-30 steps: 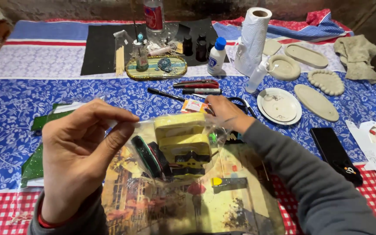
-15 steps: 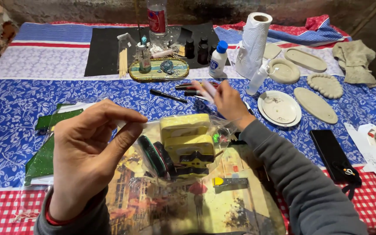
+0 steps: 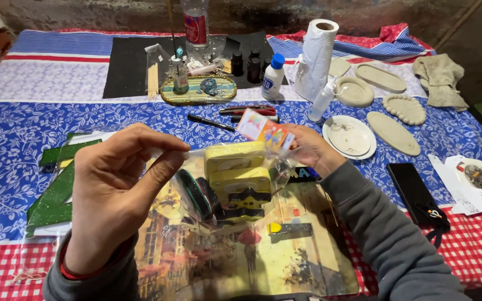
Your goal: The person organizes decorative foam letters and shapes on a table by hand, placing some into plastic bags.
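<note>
My left hand (image 3: 119,189) pinches the left top edge of a clear plastic bag (image 3: 227,184), lifted above the table. Inside the bag are yellow blocks (image 3: 235,173) and dark round rolls (image 3: 196,192). My right hand (image 3: 308,147) grips the bag's right top corner, where a small colourful card (image 3: 263,129) sticks up. Below the bag lies a picture print in yellow and brown tones (image 3: 252,251).
Green glitter sheets (image 3: 57,195) lie at the left. Pens (image 3: 246,111), a green tray with small items (image 3: 199,89), bottles (image 3: 273,78), a paper towel roll (image 3: 316,56), several pale moulded dishes (image 3: 391,131) and a black phone (image 3: 417,195) lie beyond and right.
My right hand moved up from the table and pulled back with the colourful card to the bag's corner. The bag is now raised higher between both hands.
</note>
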